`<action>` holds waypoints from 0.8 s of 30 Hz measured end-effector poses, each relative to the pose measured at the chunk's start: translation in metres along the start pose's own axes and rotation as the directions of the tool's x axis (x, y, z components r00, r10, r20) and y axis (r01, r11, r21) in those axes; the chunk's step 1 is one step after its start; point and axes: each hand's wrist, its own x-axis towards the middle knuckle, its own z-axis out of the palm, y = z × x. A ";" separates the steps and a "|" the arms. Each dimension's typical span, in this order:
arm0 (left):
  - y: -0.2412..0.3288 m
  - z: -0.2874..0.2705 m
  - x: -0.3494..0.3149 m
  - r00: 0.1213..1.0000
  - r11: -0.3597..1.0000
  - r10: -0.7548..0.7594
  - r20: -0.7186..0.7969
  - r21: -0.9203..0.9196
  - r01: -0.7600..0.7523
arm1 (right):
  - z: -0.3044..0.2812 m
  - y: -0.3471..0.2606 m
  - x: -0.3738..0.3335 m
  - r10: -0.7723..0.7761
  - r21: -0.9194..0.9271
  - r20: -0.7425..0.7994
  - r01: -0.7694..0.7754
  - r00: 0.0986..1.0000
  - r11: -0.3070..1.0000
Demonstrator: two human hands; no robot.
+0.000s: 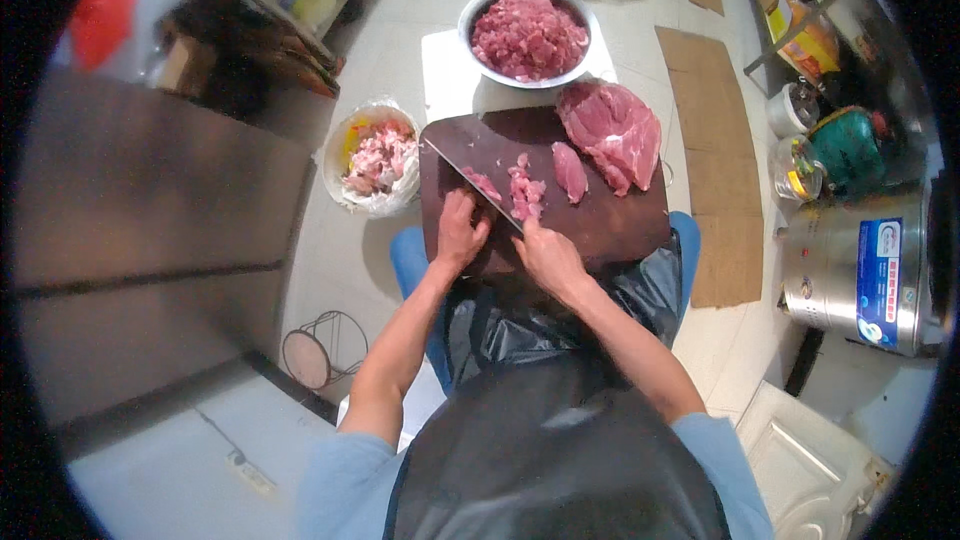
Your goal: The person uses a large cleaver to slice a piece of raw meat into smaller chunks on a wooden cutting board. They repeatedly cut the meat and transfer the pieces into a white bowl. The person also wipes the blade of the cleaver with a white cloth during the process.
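Observation:
On the dark cutting board [470, 140] my right hand [552, 258] is closed round the handle of a long knife [462, 176]. Its blade slants away to the far left, low over the board. Left of the blade is my left hand [462, 232], its fingers bent down toward the board; whatever lies under them is hidden. A small meat slice [482, 183] sits against the blade's far side. Just right of it are several cut meat pieces [525, 190], then a longer meat strip [570, 174]. A big chunk of raw meat [612, 130] rests at the board's far right corner.
Beyond the board, a metal bowl [592, 38] heaped with cut meat stands on a white surface [443, 80]. A lined bucket [335, 175] of pale scraps is at the left. Flattened cardboard [712, 170] lies on the floor at right, near a steel drum [830, 275] and shelves.

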 end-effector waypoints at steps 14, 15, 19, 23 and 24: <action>0.008 -0.002 0.002 0.962 0.980 -0.184 -0.204 -0.113 0.164 | -0.034 0.037 -0.066 0.117 0.047 0.040 -0.119 0.992 0.992; 0.001 -0.005 0.002 0.966 0.967 -0.219 -0.135 -0.164 0.196 | -0.034 0.036 -0.064 0.106 0.058 0.030 -0.108 0.994 0.993; -0.019 -0.009 0.007 0.960 0.954 -0.281 0.018 -0.107 0.281 | -0.029 0.030 -0.051 0.093 0.059 0.028 -0.094 0.995 0.994; -0.025 -0.018 0.012 0.893 0.903 -0.419 0.167 -0.022 0.428 | -0.029 0.027 -0.046 0.066 0.046 0.001 -0.066 0.998 0.997; -0.023 -0.019 0.014 0.953 0.956 -0.292 0.083 0.010 0.292 | -0.026 0.030 -0.047 0.057 0.043 -0.008 -0.056 0.998 0.998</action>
